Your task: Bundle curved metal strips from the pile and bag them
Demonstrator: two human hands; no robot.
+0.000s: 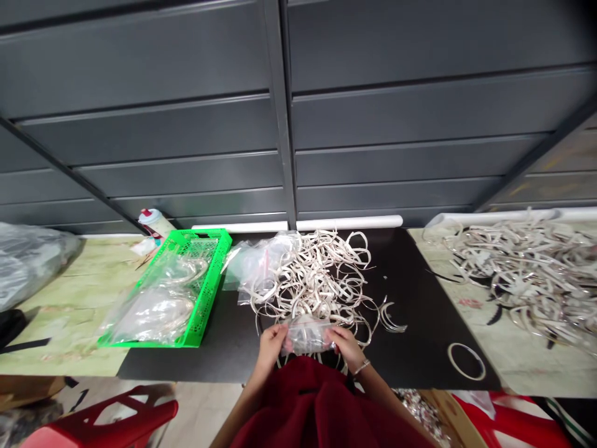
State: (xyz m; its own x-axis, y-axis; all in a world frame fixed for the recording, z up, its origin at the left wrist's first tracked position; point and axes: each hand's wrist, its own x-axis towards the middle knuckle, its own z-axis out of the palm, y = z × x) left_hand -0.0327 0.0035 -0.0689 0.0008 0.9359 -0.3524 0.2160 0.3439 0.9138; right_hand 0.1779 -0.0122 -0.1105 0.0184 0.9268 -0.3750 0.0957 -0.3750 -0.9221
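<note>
At the near edge of the black mat, head view: my left hand and right hand hold a small clear zip bag just above the mat, its glinting contents too small to identify. My fingers pinch the bag at both ends. Pale curved strips lie heaped directly ahead, with one loop apart on the right. Left, a green perforated crate holds clear bags on the tabletop; a second heap of strips lies far right.
</note>
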